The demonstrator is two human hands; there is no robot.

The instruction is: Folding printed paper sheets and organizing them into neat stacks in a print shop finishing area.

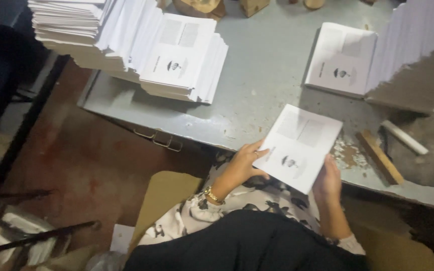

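I hold a white folded printed sheet [300, 145] over the near edge of a grey metal table [262, 85]. My left hand [242, 165] grips its left edge, thumb on top. A gold bracelet sits on that wrist. My right hand [326, 183] holds the sheet's lower right edge. The sheet bears faint grey text blocks and a small dark emblem. Both hands are just above my lap, which is covered in a patterned top and dark cloth.
A fanned stack of like sheets [182, 60] lies at the table's far left, a taller pile [71, 25] behind it. Another stack [342, 60] and a tall leaning pile [418, 55] stand at right. A wooden stick [379, 156] and white rod [404, 137] lie near the edge.
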